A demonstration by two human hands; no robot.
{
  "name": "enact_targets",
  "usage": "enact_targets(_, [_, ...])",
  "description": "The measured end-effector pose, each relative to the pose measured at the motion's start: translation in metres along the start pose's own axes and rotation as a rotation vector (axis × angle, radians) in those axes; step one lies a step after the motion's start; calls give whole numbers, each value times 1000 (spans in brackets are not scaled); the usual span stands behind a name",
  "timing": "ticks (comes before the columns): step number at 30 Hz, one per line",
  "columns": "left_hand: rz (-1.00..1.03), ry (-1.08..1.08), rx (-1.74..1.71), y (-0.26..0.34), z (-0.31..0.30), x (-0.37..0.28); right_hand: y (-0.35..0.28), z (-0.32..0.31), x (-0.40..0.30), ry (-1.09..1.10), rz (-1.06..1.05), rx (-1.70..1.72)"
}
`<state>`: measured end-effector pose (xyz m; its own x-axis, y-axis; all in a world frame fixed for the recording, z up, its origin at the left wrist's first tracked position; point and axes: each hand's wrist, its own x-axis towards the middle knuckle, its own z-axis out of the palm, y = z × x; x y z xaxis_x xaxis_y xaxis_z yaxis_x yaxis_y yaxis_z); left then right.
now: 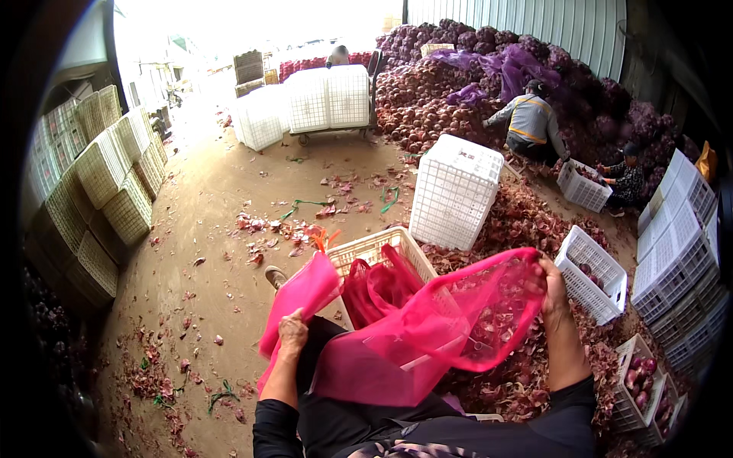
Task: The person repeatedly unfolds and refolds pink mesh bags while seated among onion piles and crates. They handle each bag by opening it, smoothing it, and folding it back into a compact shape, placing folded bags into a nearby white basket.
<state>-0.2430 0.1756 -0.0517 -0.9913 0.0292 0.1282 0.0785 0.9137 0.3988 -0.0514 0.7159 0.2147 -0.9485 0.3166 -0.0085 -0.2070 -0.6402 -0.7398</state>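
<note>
My left hand (293, 331) is closed around a bunched pink mesh sack (303, 289), with an orange tie (325, 239) sticking up at its top. Out to the right, my right hand (551, 286) grips the rim of a wide-mouthed pink mesh bag (395, 366), which spreads across my lap. Whether the two pieces are joined cannot be told. Between my hands and just beyond them stands a cream plastic crate (421, 246) with more red mesh (372, 286) in it. The spread bag hides part of that crate.
Onion skins (515, 229) litter the floor around a stack of white crates (455, 189). Crates of onions (638, 380) stand at right. Two people (532, 123) crouch by the onion heap (424, 103); another is behind a loaded cart (329, 97). Stacked crates (109, 166) line the left.
</note>
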Motion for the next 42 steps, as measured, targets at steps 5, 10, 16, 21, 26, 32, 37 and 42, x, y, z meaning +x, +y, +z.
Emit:
enact_targets(5, [76, -470, -17, 24, 12, -32, -14, 56, 12, -18, -157, -92])
enact_targets(10, [129, -220, -350, 63, -32, -45, -12, 90, -8, -56, -185, -192])
enact_targets(16, [322, -456, -1012, 207, -120, -100, 18, 114, -27, -206, -70, -227])
enact_targets(21, [296, -238, -843, 233, -69, -92, 16, 129, -50, -454, 18, -116])
enact_targets(26, [-151, -741, -1586, 215, -60, -78, 12, 127, -61, -308, 62, -235])
enact_targets(32, [-214, -174, -1616, 198, -145, 24, 32, 110, 25, 25, 40, -173])
enact_targets(37, [494, 1091, -1169, 174, -342, 2, 22, 210, -40, -664, -917, -587])
enact_targets(42, [196, 1108, -694, 54, -339, -51, 113, 217, -15, -591, -556, -899])
